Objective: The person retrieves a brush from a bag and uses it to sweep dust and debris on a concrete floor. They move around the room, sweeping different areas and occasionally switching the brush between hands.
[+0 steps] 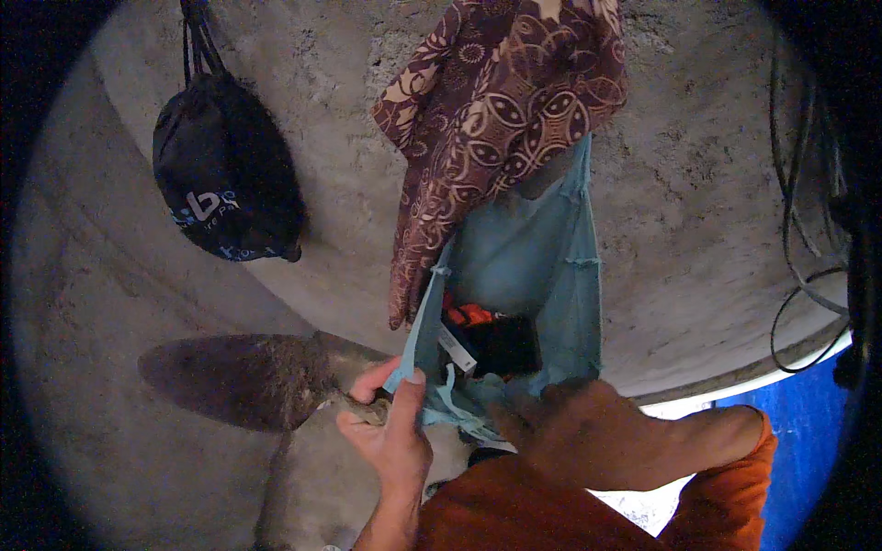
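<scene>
A light blue cloth bag hangs against the wall, its mouth spread wide. Inside lie a dark, boxy item, something orange and a white tag or strip. My left hand is closed, thumb pressing the bag's left edge. That same hand also grips a dirt-caked trowel near its metal neck, with the blade pointing left. My right hand is at the bag's near rim, fingers curled against the cloth; the fingertips are dark and partly hidden.
A brown patterned cloth drapes over the bag's top. To the left, a black drawstring bag hangs on the rough grey wall. Dark cables loop down at the right, above a blue surface.
</scene>
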{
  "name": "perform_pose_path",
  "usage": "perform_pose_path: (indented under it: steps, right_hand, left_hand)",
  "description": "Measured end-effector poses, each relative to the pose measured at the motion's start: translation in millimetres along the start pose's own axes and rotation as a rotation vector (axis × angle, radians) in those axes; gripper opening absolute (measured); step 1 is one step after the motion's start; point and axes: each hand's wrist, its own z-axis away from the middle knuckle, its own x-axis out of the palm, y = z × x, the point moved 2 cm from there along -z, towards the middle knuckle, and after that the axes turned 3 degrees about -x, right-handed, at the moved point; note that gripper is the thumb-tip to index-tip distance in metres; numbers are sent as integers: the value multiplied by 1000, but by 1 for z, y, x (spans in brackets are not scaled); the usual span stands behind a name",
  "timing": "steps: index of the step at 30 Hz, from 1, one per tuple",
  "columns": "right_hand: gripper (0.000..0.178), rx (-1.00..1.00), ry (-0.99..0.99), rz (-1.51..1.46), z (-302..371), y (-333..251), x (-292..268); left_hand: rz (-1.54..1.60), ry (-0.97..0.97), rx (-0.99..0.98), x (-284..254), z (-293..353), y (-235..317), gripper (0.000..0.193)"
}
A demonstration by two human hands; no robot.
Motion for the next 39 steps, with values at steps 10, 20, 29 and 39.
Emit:
perform_pose_path:
  steps: [10,20,29,39]
  right_hand:
    - [31,157,-411,260,-96,99,11]
    - [34,321,-145,-801,-89,128,18]
    - [46,116,-334,-163,-62,97,25]
    - [43,-194,-827,-58,-75,105,38]
  left_hand:
    - [43,-171,0,11,23,-5,12]
    - [-95,-218,104,15,36,-10,13]
    - [-59,-188,152,9,36,-19,18]
    - [-104,-163,171,13,40,-17,19]
